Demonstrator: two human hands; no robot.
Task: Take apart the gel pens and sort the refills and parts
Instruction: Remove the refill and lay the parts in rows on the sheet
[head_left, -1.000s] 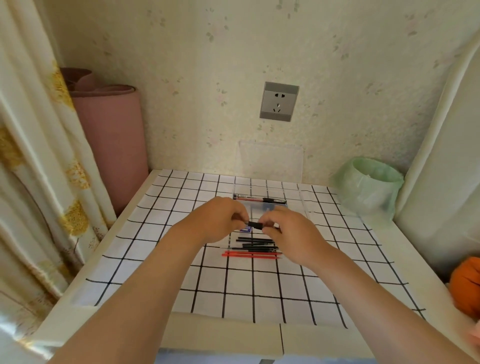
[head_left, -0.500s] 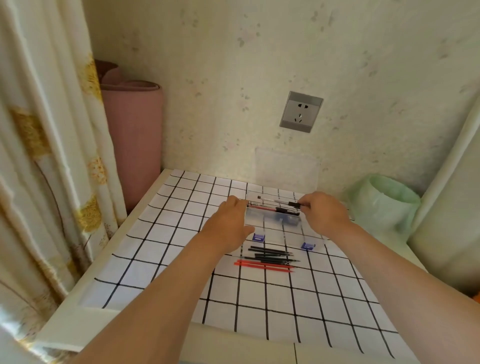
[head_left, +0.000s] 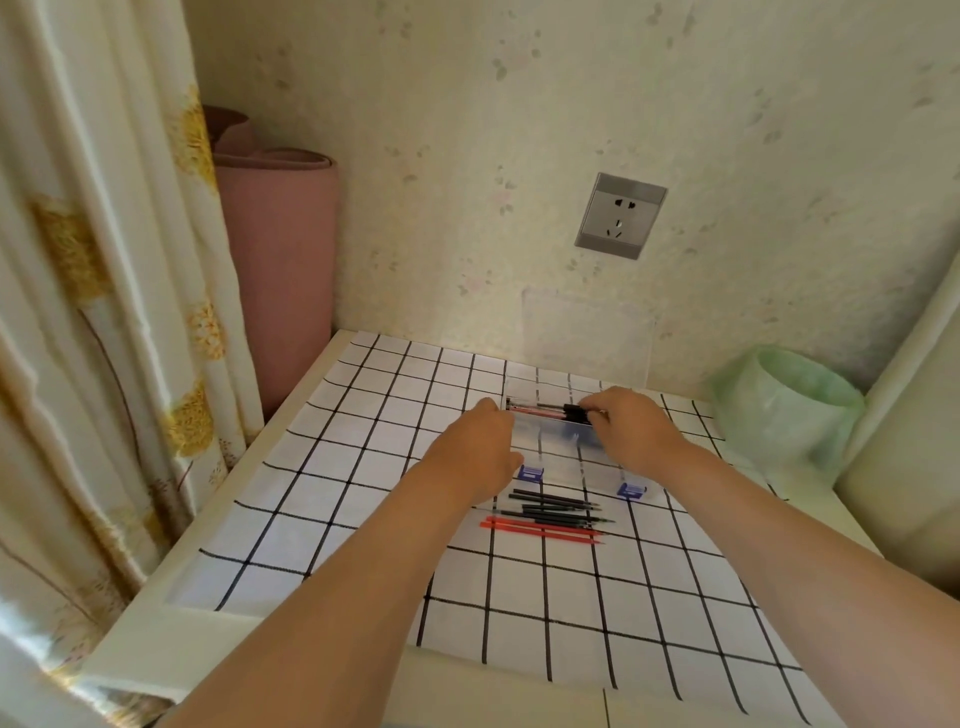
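A clear plastic box (head_left: 576, 470) with two blue latches stands on the checked table mat (head_left: 363, 467). Gel pens (head_left: 540, 410) lie along its far side. My right hand (head_left: 631, 423) reaches into the box, and its fingertips pinch a black pen part (head_left: 574, 413) over those pens. At the box's left end my left hand (head_left: 480, 447) rests with fingers curled; whether it holds anything is hidden. In front of the box lie several black refills (head_left: 556, 506) and two red refills (head_left: 540, 529), side by side.
The box's clear lid (head_left: 587, 332) leans against the back wall under a grey wall socket (head_left: 621, 215). A green-lined bin (head_left: 784, 410) stands at the right. A pink rolled mat (head_left: 280, 260) and a curtain (head_left: 93, 312) fill the left side.
Both hands moved from above the refills, where they held a black part between them, to the far side of the box. The right hand now holds the black part over the pens.
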